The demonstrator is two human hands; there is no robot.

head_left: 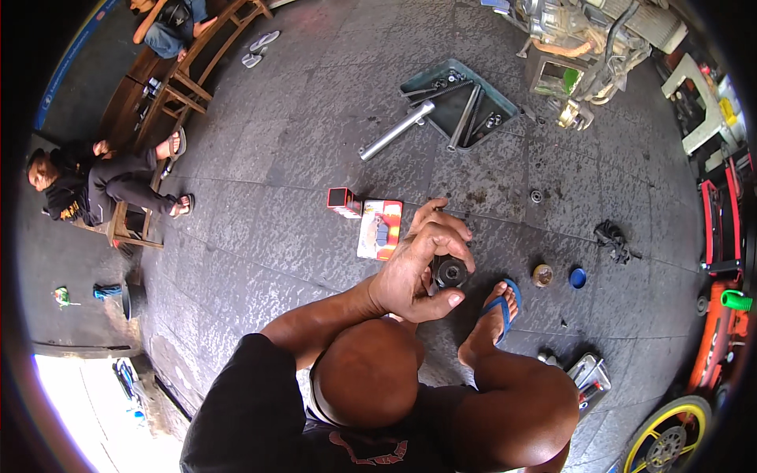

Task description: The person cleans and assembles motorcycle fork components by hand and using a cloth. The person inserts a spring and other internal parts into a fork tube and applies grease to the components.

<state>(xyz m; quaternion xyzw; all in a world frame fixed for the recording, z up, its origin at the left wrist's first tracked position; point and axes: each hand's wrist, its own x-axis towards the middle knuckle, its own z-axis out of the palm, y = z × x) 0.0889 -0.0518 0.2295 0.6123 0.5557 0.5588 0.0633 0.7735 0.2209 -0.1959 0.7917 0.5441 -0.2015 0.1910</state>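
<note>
My left hand (pixel 426 268) is raised before my knees. Its thumb and fingers are closed round a small black round part (pixel 451 273) with a recess in its middle; the exact kind does not show. My right hand is out of sight. Below and beyond the left hand, a red and white flat box (pixel 380 229) lies on the floor. Beside it stands a small red and black box (pixel 344 202). Right of my sandalled foot (pixel 500 312) are an open jar of brownish stuff (pixel 542 275) and a blue lid (pixel 578 278).
A dark tray (pixel 497 106) holds metal tubes and springs, with a silver tube (pixel 397 132) beside it. A metal ring (pixel 536 195) and crumpled black plastic (pixel 613 241) lie right. An engine (pixel 579 47) stands far right, a yellow wheel (pixel 666 437) near right. Two people sit on benches (pixel 134 94) left.
</note>
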